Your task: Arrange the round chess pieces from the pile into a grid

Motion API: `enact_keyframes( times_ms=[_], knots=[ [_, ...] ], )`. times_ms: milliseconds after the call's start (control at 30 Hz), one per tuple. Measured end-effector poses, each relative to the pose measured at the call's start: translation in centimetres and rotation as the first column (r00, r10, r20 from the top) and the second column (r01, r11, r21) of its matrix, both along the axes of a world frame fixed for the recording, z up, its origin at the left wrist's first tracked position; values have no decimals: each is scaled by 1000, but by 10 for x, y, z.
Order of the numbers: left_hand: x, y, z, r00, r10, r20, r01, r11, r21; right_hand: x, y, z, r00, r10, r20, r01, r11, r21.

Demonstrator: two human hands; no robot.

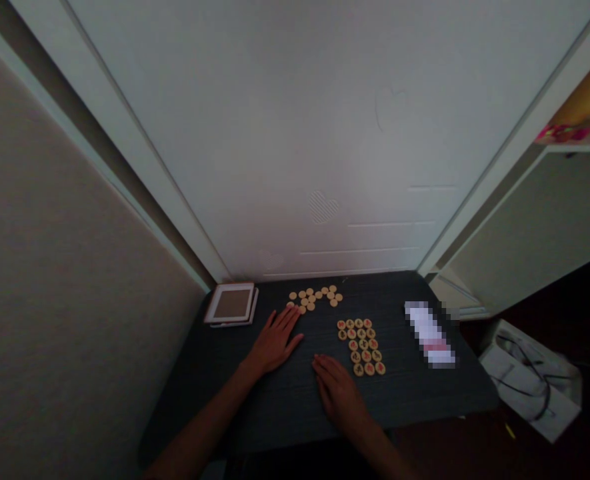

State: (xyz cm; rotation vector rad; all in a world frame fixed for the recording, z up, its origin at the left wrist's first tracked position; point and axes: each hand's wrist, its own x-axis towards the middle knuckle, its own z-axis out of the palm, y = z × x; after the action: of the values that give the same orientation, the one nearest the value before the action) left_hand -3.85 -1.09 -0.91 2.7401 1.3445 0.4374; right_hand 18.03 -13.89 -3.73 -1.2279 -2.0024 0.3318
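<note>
My left hand (276, 341) lies flat on the dark table (295, 413), fingers stretched out, its fingertips touching the near end of a loose scatter of round wooden game pieces (316, 297) lying blank side up. My right hand (339, 391) also rests flat and open on the table, holding nothing. Just right of its fingertips is a neat block of several face-up wooden pieces (362, 345) with red and dark markings, laid out in rows.
A square white-rimmed box lid (231, 304) sits at the table's back left corner. A blurred white and pink object (430, 333) lies at the right. A white wall panel stands behind the table. A white bag (532, 380) sits on the floor at right.
</note>
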Motion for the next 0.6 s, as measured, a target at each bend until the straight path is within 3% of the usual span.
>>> enact_keyframes(
  times_ms=[600],
  knots=[
    [10, 9, 5, 999, -35, 11, 35, 999, -10, 0, 1, 5, 999, -14, -40, 15, 1000, 12]
  ],
)
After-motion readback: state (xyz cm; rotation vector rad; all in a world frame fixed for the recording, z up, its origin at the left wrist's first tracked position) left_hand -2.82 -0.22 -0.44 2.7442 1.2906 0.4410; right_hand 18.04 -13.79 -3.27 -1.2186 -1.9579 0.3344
